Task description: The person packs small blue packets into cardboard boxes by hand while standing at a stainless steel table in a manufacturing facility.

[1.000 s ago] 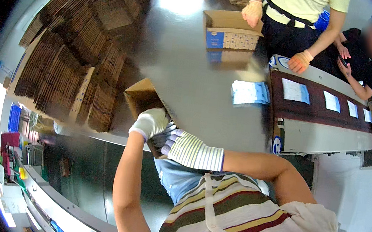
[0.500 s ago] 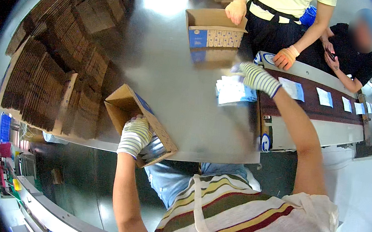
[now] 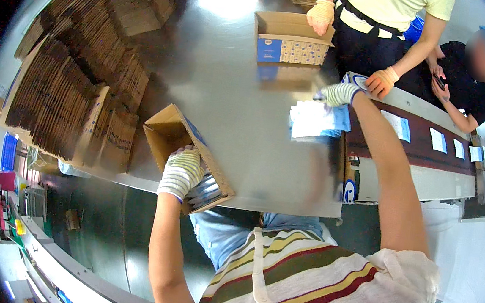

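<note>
My left hand (image 3: 182,173), in a striped knit glove, reaches into a tilted open cardboard box (image 3: 215,179) at the table's front edge. Its fingers are partly visible, extended against the inside beside a row of silvery packets (image 3: 205,190). My right hand (image 3: 340,95), gloved alike, is at the far side of a loose pile of white and blue flat packets (image 3: 316,123). The fingers look stretched out over the pile's far edge, slightly blurred. The pile lies on the metal table by the conveyor's end.
A conveyor belt (image 3: 416,152) on the right carries several packets in a row. Opposite, a co-worker's orange-gloved hand (image 3: 321,18) holds another open box (image 3: 292,52). Tall stacks of flattened cardboard (image 3: 57,94) line the left of the metal table (image 3: 263,178). Another person sits behind the conveyor.
My right hand has shifted slightly across the packet pile's far side. My left hand remains in the box. The whole view has shifted a little.
</note>
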`<action>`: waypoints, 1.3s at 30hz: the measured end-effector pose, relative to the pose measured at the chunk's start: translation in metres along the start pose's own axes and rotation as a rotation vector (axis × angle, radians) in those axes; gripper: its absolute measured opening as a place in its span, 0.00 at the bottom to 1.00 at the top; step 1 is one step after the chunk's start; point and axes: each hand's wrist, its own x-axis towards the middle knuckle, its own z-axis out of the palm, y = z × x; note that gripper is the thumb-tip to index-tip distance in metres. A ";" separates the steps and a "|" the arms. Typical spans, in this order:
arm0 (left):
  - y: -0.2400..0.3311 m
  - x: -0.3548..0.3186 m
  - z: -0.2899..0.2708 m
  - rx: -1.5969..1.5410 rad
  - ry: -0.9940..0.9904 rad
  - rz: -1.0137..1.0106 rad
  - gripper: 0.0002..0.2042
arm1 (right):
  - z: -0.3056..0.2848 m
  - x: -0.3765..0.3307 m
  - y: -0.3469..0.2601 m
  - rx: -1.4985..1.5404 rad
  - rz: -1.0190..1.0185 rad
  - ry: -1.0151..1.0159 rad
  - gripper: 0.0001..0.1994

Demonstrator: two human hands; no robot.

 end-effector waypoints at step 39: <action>0.013 -0.008 -0.013 -0.070 0.053 0.090 0.19 | -0.014 0.114 -0.361 0.245 -0.427 0.781 0.36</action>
